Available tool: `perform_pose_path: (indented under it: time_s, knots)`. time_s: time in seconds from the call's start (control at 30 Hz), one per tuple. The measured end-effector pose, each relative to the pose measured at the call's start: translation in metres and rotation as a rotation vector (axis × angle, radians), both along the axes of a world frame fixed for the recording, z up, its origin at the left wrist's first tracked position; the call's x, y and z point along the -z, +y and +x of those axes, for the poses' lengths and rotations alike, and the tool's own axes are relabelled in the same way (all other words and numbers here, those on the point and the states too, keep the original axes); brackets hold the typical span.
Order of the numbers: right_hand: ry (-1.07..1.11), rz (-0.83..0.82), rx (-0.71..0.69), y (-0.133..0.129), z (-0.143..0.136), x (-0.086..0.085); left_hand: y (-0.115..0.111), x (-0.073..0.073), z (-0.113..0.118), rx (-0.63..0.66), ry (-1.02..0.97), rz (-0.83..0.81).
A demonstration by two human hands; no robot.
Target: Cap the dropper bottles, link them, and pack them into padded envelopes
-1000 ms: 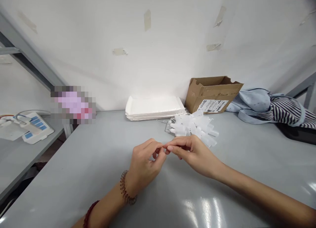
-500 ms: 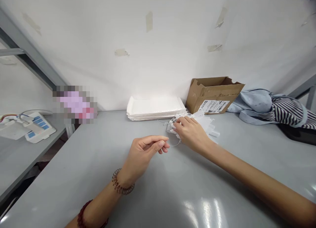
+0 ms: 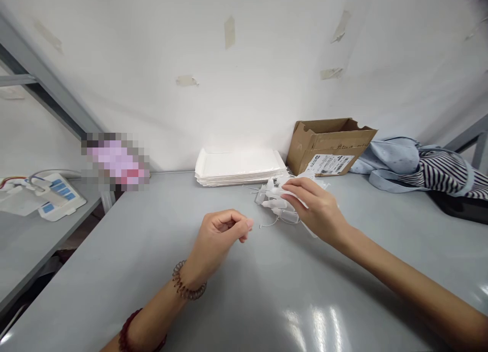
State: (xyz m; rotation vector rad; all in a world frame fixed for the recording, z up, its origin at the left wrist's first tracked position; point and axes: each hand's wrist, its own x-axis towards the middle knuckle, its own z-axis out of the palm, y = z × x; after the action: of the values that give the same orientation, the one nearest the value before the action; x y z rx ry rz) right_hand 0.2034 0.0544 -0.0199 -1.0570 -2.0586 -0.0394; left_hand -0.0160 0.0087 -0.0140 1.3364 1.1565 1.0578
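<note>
A small heap of white translucent tube-like pieces (image 3: 275, 203) with thin strings lies on the grey table (image 3: 244, 301). My right hand (image 3: 316, 207) reaches over the heap from the right, thumb and fingers pinching a white translucent piece (image 3: 288, 189). Its exact kind cannot be made out, and the palm side covers part of the heap. To the left of the heap, my left hand (image 3: 223, 237) hovers above the table with curled fingers and the thumb pressed near the index finger. Whatever may sit inside that pinch is hidden. A loose string end lies just right of it.
Behind the heap is a stack of white padded envelopes (image 3: 240, 166) against the wall. An open cardboard box (image 3: 331, 143) stands to its right, then a light blue bag (image 3: 396, 161) and striped cloth (image 3: 444, 171). A white and blue device (image 3: 61, 197) sits at far left.
My right hand has shifted right and opened up the view of the heap's left pieces. My left hand has drawn slightly left, its fingers curling more.
</note>
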Motion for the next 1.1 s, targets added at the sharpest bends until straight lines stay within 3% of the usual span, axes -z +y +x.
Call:
perform_pose_path:
  time_s: [0.17,0.27,0.4,0.53,0.6,0.77,0.87,1.0,1.1]
  knots:
    - [0.643,-0.557,0.057,-0.011,0.019,-0.01,0.002,0.006,0.004,-0.017,0.16,-0.014]
    - [0.927,-0.838,-0.015,-0.01,0.029,-0.008,0.002,0.015,0.009,-0.007,0.349,0.132]
    - [1.065,-1.062,-0.138,-0.014,0.028,-0.005,0.002,0.02,0.018,0.007,0.452,0.259]
    - [1.029,-1.214,-0.34,-0.03,0.013,-0.006,-0.003,0.015,0.028,0.106,0.195,0.133]
    - [0.961,-1.231,-0.414,-0.037,0.007,-0.006,-0.007,0.012,0.031,0.123,0.08,0.083]
    - [0.757,-1.147,-0.401,-0.043,0.002,-0.003,-0.014,0.004,0.031,-0.134,0.07,0.111]
    - [0.669,-1.075,-0.385,-0.042,0.002,-0.001,-0.012,0.003,0.026,-0.188,0.055,0.076]
    - [0.437,-0.898,-0.342,-0.043,0.0,0.008,-0.007,0.006,0.02,-0.184,0.004,0.014]
    - [0.26,-0.677,-0.33,-0.044,-0.002,0.017,-0.006,0.008,0.017,-0.201,-0.024,0.003]
